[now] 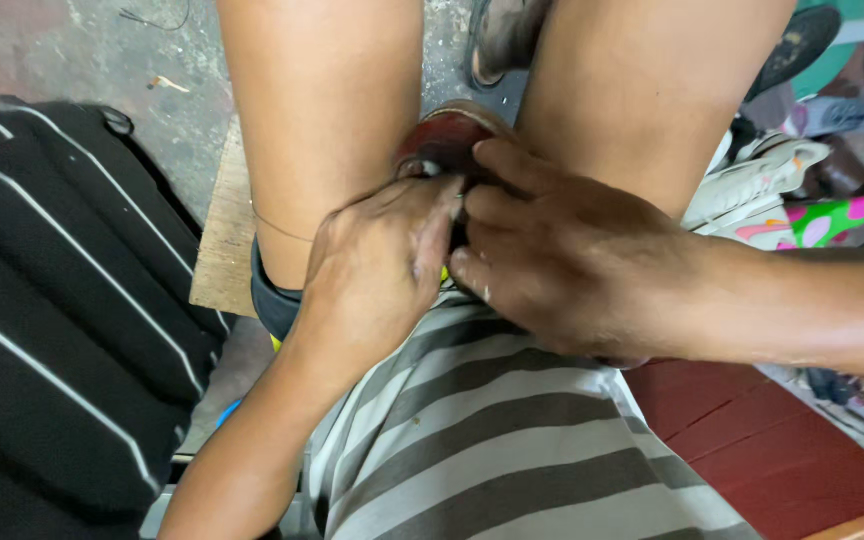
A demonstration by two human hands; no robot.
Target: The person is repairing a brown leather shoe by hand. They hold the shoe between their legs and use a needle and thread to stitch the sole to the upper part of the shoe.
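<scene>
Reddish-brown shoe [449, 135] wedged between knees, mostly hidden by hands. Left hand [377, 270] pinches shoe's near edge, fingers pressed together. Right hand [562, 265] clamps over it, fingertips curled in. Risk: knee pressure eases, shoe slips toward floor; crowded fingertips likely nicked or pinched.
</scene>
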